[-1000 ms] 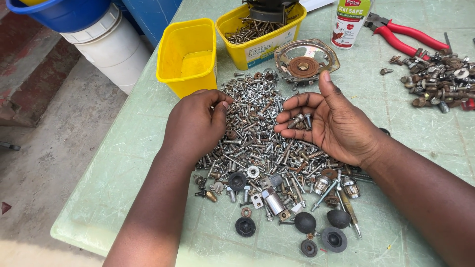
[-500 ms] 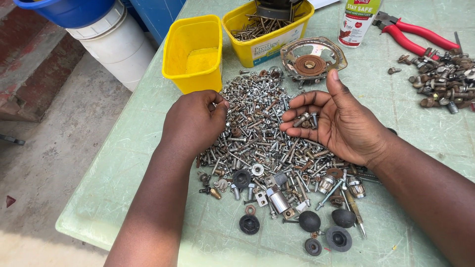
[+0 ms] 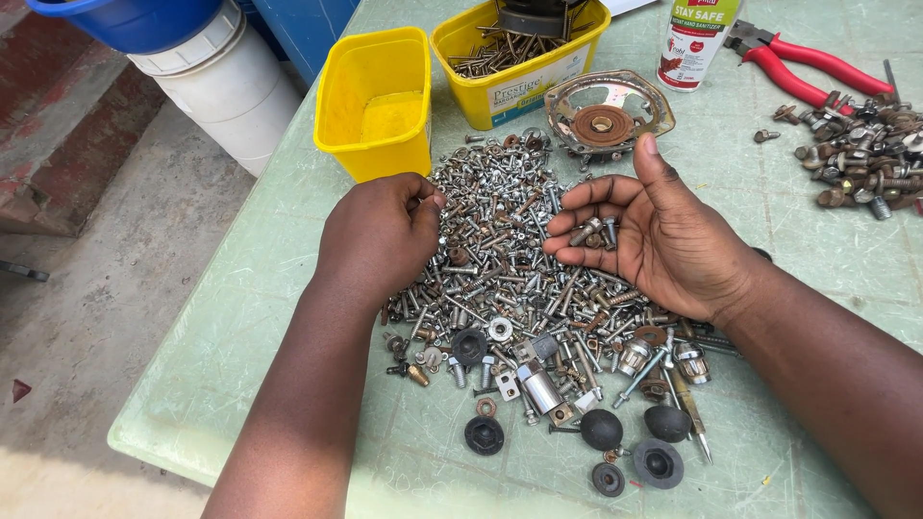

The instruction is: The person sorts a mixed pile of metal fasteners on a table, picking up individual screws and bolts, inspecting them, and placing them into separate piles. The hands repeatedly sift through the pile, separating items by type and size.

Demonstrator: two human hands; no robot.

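Nearest me, at the bottom centre of the frame, I see a row of black rubber caps [image 3: 602, 429] and a few larger metal fittings lying apart from the rest on the pale green desk [image 3: 221, 356], as though kept to one side because they are a different sort. Just above them spreads the pile of screws and bolts [image 3: 510, 259], filling the middle of the frame. My left hand [image 3: 380, 235] rests knuckles-up on the pile's left edge, fingers curled in and tips pinched together near the thumb; I cannot tell whether anything is caught between them. My right hand [image 3: 663, 240], right of centre, is turned palm-up and cupped, which keeps a few small bolts [image 3: 596, 231] from rolling off the fingers; it is loosely open, cradling rather than gripping. Beyond the left hand, upper left of the pile, stands an empty yellow tub [image 3: 377, 106], close enough to drop pieces into, and behind it a second yellow tub [image 3: 519, 48] holding rusty nails. A rusted round plate [image 3: 604, 120] lies above the right hand; a white bottle [image 3: 694, 38], red pliers [image 3: 798, 62] and a separate rusty heap [image 3: 860, 159] sit at the upper right. Compared with a second ago, the hands and heap look almost unchanged; the view has merely shifted slightly.
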